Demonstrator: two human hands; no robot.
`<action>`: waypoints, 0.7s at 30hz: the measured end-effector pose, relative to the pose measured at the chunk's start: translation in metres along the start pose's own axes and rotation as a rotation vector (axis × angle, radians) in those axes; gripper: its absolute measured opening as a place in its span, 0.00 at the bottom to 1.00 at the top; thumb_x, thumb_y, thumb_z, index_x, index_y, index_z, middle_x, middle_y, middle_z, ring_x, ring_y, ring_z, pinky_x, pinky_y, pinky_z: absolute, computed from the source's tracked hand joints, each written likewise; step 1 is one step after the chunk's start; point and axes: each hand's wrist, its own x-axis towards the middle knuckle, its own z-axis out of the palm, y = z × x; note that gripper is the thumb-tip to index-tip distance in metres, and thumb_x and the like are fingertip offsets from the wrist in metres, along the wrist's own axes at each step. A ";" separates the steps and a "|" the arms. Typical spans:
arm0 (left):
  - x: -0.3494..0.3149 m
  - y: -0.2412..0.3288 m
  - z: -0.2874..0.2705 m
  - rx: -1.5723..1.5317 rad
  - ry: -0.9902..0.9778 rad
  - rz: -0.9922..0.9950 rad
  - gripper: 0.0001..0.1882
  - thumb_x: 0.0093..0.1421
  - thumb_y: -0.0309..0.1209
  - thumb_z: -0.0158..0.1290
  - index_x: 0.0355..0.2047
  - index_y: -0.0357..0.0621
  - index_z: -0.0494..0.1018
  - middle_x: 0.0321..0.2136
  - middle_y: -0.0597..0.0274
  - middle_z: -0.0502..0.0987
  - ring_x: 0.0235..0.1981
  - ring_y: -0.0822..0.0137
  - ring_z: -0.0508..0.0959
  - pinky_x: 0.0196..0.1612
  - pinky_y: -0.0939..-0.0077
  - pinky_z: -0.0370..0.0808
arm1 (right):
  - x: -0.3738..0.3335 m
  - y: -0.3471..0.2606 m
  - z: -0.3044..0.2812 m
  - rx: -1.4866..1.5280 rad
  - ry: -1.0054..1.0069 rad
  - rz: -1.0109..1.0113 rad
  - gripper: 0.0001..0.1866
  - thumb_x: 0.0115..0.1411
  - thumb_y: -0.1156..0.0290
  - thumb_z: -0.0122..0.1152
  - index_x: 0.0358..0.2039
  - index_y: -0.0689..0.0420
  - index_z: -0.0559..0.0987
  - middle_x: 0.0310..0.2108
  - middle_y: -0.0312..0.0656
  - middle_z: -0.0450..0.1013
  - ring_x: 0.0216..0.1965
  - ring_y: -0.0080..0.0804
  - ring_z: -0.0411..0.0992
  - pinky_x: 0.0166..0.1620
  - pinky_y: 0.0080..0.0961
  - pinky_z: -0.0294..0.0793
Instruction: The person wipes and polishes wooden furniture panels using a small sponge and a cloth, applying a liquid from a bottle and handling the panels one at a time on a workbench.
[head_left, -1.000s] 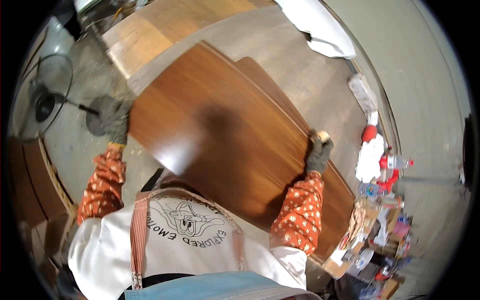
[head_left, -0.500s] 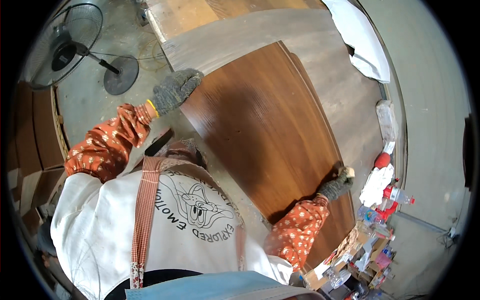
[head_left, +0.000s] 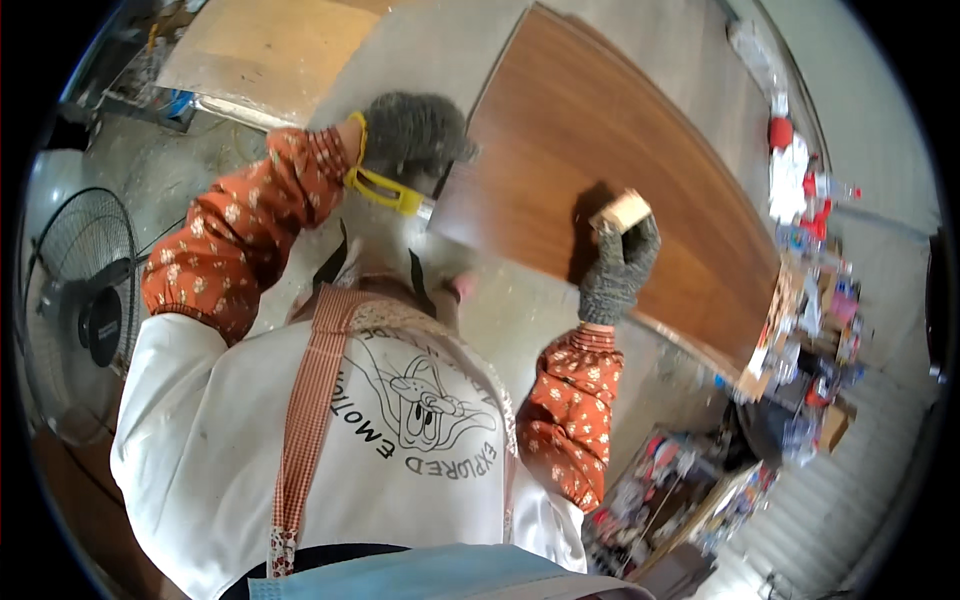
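A brown wood-grain panel [head_left: 600, 140] lies on a greyish sheet, its left edge by my left hand [head_left: 415, 135]. That hand wears a dark grey knit glove and its fingertips meet the panel's edge; blur hides how the fingers are bent. Just below it shows a slim yellow tool [head_left: 392, 194] with a pale tip; whether the hand holds it is unclear. My right hand [head_left: 618, 270], gloved alike, is closed around a small pale block [head_left: 624, 210] over the panel's near part. A dark shadow falls beside the block.
A standing fan [head_left: 85, 310] is at the left. A light wooden board [head_left: 265, 55] lies at the far left. Bottles, a red item and white cloth [head_left: 788, 180] line the right side. Cluttered boxes and packages [head_left: 665, 480] stand at the lower right.
The view has swung, so the panel appears higher and further right. My right hand has come back from the panel's far side toward me with the block. The yellow tool has come into sight.
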 end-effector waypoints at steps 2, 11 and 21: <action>-0.003 -0.006 0.039 -0.241 -0.278 -0.200 0.20 0.59 0.32 0.48 0.53 0.60 0.71 0.41 0.58 0.75 0.43 0.53 0.74 0.44 0.62 0.75 | -0.072 -0.004 0.012 0.117 -0.014 0.136 0.24 0.55 0.74 0.62 0.52 0.62 0.69 0.48 0.42 0.70 0.45 0.30 0.69 0.50 0.28 0.70; -0.007 -0.006 0.024 0.185 -0.132 0.022 0.21 0.57 0.32 0.50 0.52 0.59 0.72 0.46 0.59 0.75 0.46 0.55 0.74 0.47 0.61 0.75 | -0.152 -0.016 0.086 -0.606 -0.193 -0.236 0.30 0.54 0.63 0.66 0.54 0.58 0.67 0.49 0.49 0.67 0.50 0.44 0.67 0.53 0.40 0.67; 0.014 0.020 0.004 -0.374 -0.383 -0.429 0.23 0.64 0.50 0.42 0.34 0.46 0.78 0.31 0.58 0.79 0.34 0.61 0.78 0.41 0.66 0.74 | -0.176 -0.017 0.101 -0.869 -0.345 -0.508 0.30 0.48 0.69 0.65 0.54 0.55 0.68 0.49 0.48 0.68 0.50 0.47 0.67 0.52 0.42 0.66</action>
